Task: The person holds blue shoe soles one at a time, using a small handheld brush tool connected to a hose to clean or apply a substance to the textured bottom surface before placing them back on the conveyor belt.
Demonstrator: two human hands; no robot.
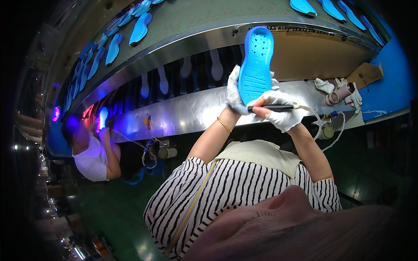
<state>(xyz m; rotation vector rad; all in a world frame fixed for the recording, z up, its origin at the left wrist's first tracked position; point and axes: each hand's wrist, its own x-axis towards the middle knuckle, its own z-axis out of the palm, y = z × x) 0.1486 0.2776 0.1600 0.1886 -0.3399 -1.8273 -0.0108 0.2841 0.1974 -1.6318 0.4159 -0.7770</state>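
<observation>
Upright above the bench, a blue shoe sole [256,65] shows its inner side, with small holes at the top and ridges lower down. My left hand [234,89], in a white glove, is closed around its left edge; part of the hand is hidden behind it. In my right hand [282,114], whose glove leaves some fingertips bare, is a black-handled brush [278,108] with a pale tube running from its rear end. The brush tip lies by the sole's lower end, near my left wrist; whether it touches the sole I cannot tell.
The metal bench edge [187,106] runs below a belt [191,17] carrying several blue soles [140,28]. At right are cups [345,90], white gloves [324,85], a cardboard box [365,75] and a hose-fitted pot [326,132]. A co-worker [93,152] sits at left holding a sole.
</observation>
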